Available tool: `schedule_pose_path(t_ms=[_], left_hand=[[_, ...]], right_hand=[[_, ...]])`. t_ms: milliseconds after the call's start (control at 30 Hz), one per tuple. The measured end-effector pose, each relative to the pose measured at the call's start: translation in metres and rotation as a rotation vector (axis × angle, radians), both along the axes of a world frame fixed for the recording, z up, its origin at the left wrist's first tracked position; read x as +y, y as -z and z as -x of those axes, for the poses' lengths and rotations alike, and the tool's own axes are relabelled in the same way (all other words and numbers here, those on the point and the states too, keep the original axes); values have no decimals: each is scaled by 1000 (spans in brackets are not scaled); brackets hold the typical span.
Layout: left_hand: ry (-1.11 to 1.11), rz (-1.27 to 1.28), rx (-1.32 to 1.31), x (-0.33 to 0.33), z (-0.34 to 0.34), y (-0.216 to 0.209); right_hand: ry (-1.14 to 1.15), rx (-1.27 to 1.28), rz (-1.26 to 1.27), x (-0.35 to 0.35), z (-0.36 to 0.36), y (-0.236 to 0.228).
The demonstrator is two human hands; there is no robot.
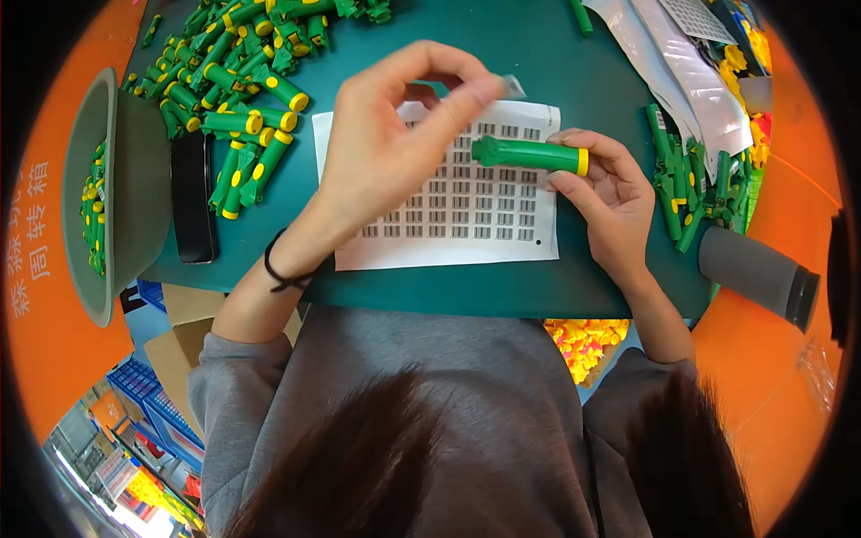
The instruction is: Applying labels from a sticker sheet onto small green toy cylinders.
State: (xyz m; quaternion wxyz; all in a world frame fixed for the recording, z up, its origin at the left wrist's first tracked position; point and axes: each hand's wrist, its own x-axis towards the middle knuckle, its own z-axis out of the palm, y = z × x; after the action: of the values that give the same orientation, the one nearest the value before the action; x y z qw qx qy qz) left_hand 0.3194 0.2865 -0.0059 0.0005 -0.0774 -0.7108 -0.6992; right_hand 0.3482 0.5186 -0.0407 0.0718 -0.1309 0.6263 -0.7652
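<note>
My left hand (395,134) is raised over the label sheet (448,220), thumb and forefinger pinching a small pale label (513,87) that is slightly blurred. In my right hand (614,193) lies a green plastic toy tube (534,155) with a yellow end cap, gripped between thumb and fingers near that cap. The tube's leaf-shaped green end points left, just below the pinched label and apart from it. Rows of small barcode labels cover the white sheet, which lies flat on the green table; both hands hide parts of it.
A pile of similar tubes (238,81) spreads over the far left, near a black phone (193,199) and a grey-green bowl (139,193) with more tubes. At right are another group of tubes (691,184), white sheets (668,76) and a grey tumbler (749,269).
</note>
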Motion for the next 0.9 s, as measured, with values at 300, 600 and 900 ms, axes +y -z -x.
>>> schedule_pose_path(t_ms=[300,600,900], left_hand=[[207,220,240,3,-25,3],[210,245,137,5,-28,-1],[185,302,170,7,-27,1]], right_hand=[[-68,93,-40,-11,-6,-3],[-53,167,-63,-9,-7,1],[-30,121,-95,-9,-8,-1]])
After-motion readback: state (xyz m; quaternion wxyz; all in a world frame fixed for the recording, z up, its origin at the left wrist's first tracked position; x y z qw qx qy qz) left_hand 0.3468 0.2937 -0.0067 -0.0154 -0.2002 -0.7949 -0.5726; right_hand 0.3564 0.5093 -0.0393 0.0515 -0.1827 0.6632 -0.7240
